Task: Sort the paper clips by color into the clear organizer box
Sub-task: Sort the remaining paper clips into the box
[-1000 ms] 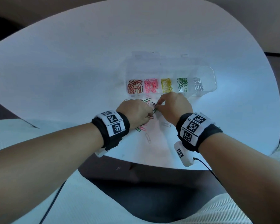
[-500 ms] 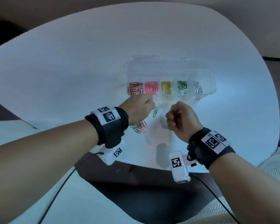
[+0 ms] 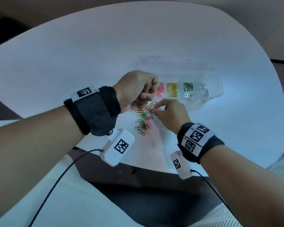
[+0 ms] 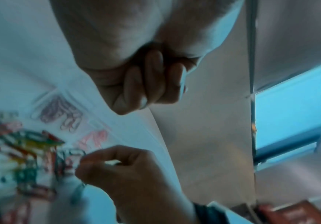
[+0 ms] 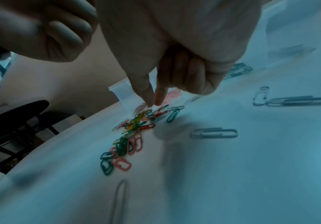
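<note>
- While the left hand (image 3: 138,89) hovers fisted over the clear organizer box (image 3: 218,89), whether its fingers hold anything is unclear.
- Right hand (image 3: 170,115) fingers (image 5: 150,97) pinch together at the loose paper clips (image 3: 143,119) on the counter (image 3: 88,54).

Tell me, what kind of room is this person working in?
Probably an office or meeting room, though I can't be sure. The person sits at a large rounded white table, sorting paper clips into a clear organizer box. A second dark table with chairs and a window show in the wrist views.
</note>
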Demonstrator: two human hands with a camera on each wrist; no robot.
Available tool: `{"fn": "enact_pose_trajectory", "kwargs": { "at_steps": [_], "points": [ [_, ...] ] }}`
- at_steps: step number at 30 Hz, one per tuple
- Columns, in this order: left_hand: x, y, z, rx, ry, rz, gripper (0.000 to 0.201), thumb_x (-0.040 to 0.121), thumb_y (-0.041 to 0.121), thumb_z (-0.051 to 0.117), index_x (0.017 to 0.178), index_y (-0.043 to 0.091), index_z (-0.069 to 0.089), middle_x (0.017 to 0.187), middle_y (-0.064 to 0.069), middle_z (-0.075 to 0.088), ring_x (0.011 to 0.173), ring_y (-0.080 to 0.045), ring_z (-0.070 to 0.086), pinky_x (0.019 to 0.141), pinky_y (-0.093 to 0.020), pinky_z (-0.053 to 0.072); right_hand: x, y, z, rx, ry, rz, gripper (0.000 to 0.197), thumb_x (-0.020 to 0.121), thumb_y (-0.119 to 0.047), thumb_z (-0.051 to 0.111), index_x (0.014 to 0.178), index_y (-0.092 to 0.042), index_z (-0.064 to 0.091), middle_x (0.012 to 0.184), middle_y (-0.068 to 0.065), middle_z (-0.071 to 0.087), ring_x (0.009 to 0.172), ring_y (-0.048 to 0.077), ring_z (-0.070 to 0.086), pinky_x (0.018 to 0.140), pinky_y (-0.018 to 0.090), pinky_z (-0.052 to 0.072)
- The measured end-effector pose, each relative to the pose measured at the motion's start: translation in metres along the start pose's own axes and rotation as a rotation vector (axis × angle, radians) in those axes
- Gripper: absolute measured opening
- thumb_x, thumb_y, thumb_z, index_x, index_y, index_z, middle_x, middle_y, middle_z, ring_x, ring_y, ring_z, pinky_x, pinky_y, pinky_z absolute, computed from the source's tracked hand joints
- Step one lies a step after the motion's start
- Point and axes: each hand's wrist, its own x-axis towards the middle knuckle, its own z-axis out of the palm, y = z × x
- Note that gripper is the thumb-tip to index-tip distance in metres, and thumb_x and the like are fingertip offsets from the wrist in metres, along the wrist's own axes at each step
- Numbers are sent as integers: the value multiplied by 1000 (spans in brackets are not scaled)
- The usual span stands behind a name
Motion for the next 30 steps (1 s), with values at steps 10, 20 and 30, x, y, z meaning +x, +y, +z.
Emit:
{"fn": "enact_pose_trajectory", "kwargs": {
  "at_steps": [10, 20, 30],
  "points": [
    [16, -7, -18, 903, 283, 0, 26, 88, 17, 43, 69, 6, 55, 75, -11, 59, 65, -27, 50, 57, -32, 39, 7, -11, 6, -388, -20, -46, 16, 83, -33, 65, 93, -22, 70, 91, 4, 68, 78, 25, 65, 71, 30, 54],
    [26, 1, -28, 526, 405, 46, 32, 94, 4, 39, 97, 15, 68, 83, 0, 65, 65, -7, 54, 60, -19, 43, -17, 8, -19, 308, -79, 158, 22, 87, -18, 52, 65, -16, 48, 51, -6, 39, 44, 15, 32, 45, 23, 25],
    [22, -6, -19, -149, 382, -175, 24, 97, 21, 47, 95, 1, 61, 73, -6, 54, 62, -14, 50, 60, -22, 44, 0, -48, -31, 1089, -42, 161, 29, 87, 2, 48, 68, -16, 36, 57, 3, 35, 47, 16, 29, 46, 25, 25]
  ]
}}
